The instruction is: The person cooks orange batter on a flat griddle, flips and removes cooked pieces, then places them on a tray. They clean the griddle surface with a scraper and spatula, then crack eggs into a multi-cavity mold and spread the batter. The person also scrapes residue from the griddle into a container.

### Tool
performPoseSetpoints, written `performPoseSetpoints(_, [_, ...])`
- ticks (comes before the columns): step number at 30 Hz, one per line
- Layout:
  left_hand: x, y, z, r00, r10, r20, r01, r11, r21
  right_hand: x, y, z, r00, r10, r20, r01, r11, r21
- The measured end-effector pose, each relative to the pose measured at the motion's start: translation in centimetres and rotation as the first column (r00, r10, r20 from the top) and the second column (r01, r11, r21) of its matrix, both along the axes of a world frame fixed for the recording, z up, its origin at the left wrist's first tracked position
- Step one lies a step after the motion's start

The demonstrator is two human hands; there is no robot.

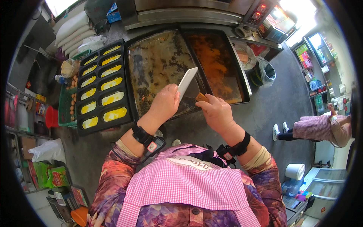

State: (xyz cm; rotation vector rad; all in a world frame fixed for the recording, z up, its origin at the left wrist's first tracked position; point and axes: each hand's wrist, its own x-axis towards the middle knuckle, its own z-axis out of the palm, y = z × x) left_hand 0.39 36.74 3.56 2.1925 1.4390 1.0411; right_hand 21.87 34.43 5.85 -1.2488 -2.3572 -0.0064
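My left hand (164,100) is closed around a flat white plastic scraper (186,82), its blade tilted up to the right. Between the thumb and fingers of my right hand (218,113) is a tool with a brown wooden handle (202,97); what its other end looks like I cannot make out. Both hands are over the near edge of a large dark baking tray (159,56) with a brown-stained surface. Against its right side lies a second tray (211,56) with an orange-brown, shiny bottom. On the left stands a black mould tray (102,125) whose oval cups hold yellow and white filling.
A green basket (64,109) with several brown eggs (73,102) is left of the mould tray. Behind the trays stands a steel oven (189,17). A lined bin (266,72) is at the right. Farther right, another person in a checked apron (312,128) stands by shelves.
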Motion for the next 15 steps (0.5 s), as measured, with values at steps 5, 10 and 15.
performPoseSetpoints(5, [-1.1, 2.8, -4.4, 0.995, 0.068, -0.074, -0.074, 0.994, -0.085, 0.8, 1.6, -0.3, 0.998, 0.044, -0.042, -0.047, 0.997, -0.059])
performPoseSetpoints(10, [-3.5, 3.1, -8.2, 0.955, 0.262, -0.135, -0.289, 0.926, -0.242, 3.5, 3.6, -0.3, 0.983, 0.0, -0.184, -0.025, 0.991, -0.132])
performPoseSetpoints(15, [-3.8, 2.5, -11.3, 0.936, 0.282, -0.21, -0.338, 0.885, -0.319, 5.0, 4.2, -1.1, 0.884, -0.189, -0.428, -0.059, 0.862, -0.503])
